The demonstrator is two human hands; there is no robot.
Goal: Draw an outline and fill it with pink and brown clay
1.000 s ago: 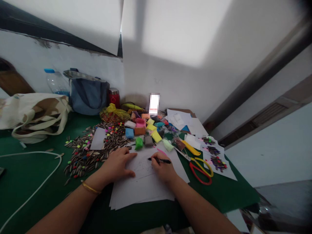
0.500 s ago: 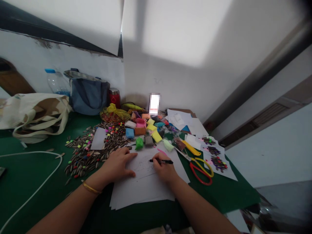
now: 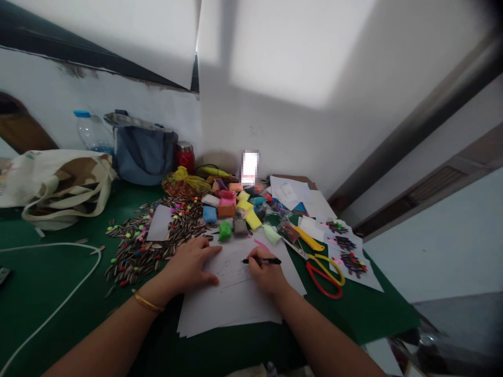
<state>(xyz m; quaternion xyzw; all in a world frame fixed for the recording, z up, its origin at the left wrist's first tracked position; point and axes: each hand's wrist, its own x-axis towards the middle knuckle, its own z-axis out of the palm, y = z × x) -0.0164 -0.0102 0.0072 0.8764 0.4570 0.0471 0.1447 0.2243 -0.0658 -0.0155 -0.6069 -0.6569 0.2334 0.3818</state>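
My right hand is closed around a black pen, its tip at a sheet of white paper. Thin dark lines of a drawing show on the sheet between my hands. Spread over the paper's left side, my left hand lies with its fingers apart and holds nothing. More sheets stick out beneath the top one. Just beyond the paper are small packets of coloured clay, among them a green one and a yellow one.
Sunflower seeds mixed with coloured beads lie to the left. Scissors and a yellow utility knife are at the right, near decorated paper. Behind stand a blue bag, a red flask and a bright phone.
My right hand and the pen have shifted slightly to the right, and a bit more of the drawing shows. My left hand stays in place.
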